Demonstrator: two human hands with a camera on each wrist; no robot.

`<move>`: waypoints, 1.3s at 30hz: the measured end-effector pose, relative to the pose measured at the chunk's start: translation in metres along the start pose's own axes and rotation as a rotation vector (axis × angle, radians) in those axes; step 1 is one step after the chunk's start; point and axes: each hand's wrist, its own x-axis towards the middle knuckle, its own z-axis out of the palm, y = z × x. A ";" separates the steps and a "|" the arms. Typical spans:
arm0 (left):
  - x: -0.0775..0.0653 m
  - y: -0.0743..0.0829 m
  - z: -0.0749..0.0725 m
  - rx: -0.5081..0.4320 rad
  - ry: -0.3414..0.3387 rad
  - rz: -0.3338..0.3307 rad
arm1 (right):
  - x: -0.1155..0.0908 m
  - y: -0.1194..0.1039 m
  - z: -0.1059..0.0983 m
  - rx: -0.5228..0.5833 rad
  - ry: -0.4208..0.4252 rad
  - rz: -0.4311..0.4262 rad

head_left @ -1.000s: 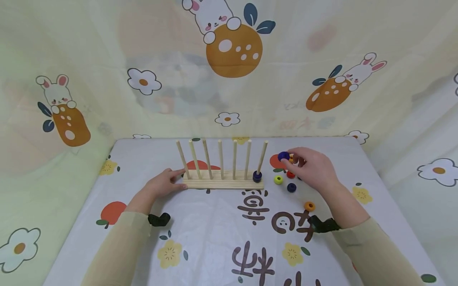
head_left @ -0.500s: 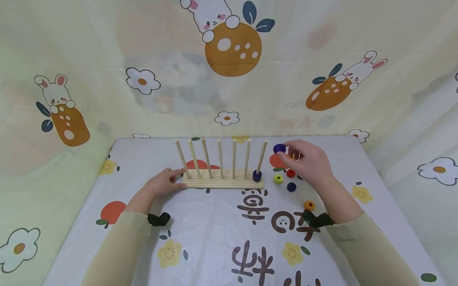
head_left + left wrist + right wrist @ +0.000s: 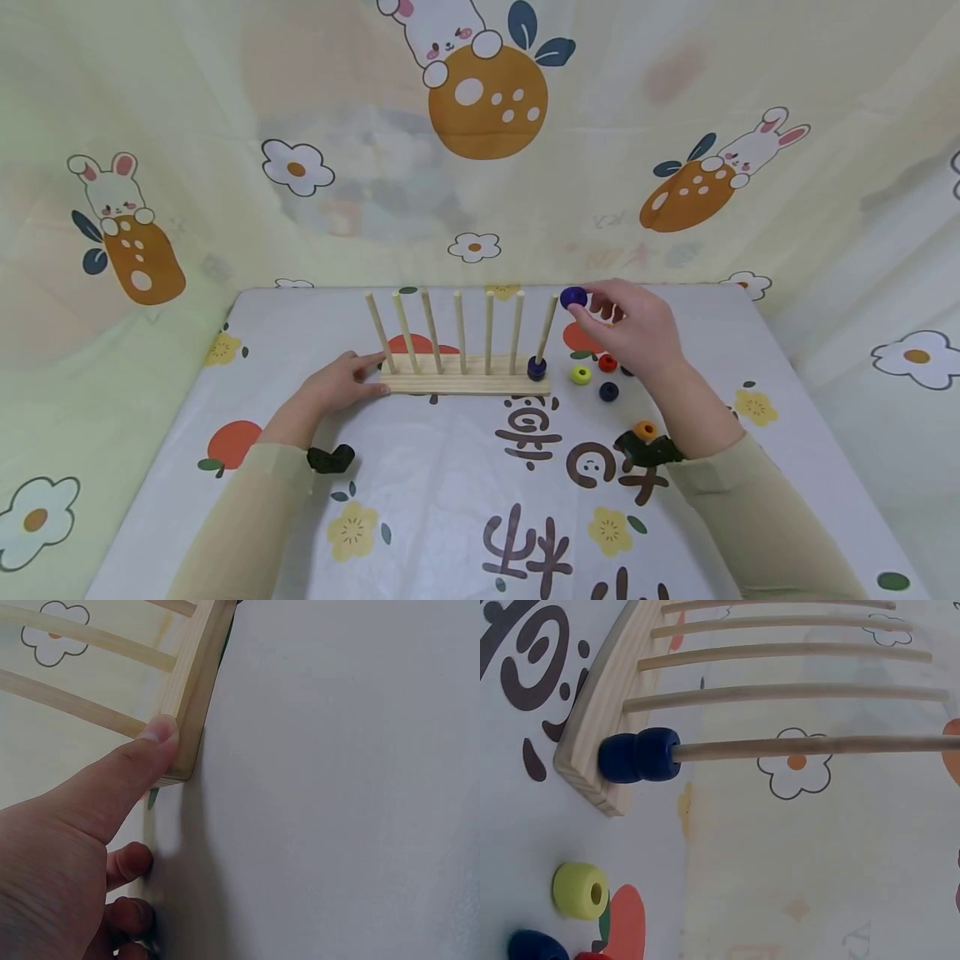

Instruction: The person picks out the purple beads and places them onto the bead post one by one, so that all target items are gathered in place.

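Note:
A wooden peg rack with a row of upright pegs stands on the table. Two dark blue beads are threaded at the foot of its rightmost peg. My left hand holds the rack's left end, thumb at the front and index finger behind; the left wrist view shows the thumb on the base's corner. My right hand pinches another blue bead in the air, just right of that peg's top. Neither the right hand nor its bead shows in the right wrist view.
Right of the rack lie loose beads: a yellow-green bead, a red bead, a dark blue bead and an orange bead. Another dark bead is partly hidden by the right hand. A patterned curtain hangs behind the table.
My right hand has moved left and up with the blue bead, from above the loose beads to beside the rightmost peg's top. The left hand and rack stay in place.

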 end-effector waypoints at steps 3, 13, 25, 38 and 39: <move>0.000 0.000 0.000 -0.005 -0.004 -0.004 | 0.002 -0.005 0.001 0.009 0.004 0.016; -0.002 0.002 -0.002 -0.007 -0.004 0.000 | 0.006 -0.014 0.005 0.009 -0.031 0.071; -0.004 0.004 -0.003 0.002 -0.007 0.005 | 0.010 -0.021 0.012 0.059 -0.049 0.139; 0.000 0.000 -0.001 -0.006 -0.006 -0.005 | 0.009 -0.021 0.017 0.047 -0.100 0.205; 0.000 0.000 -0.001 -0.005 -0.006 -0.004 | 0.009 -0.020 0.017 0.046 -0.102 0.206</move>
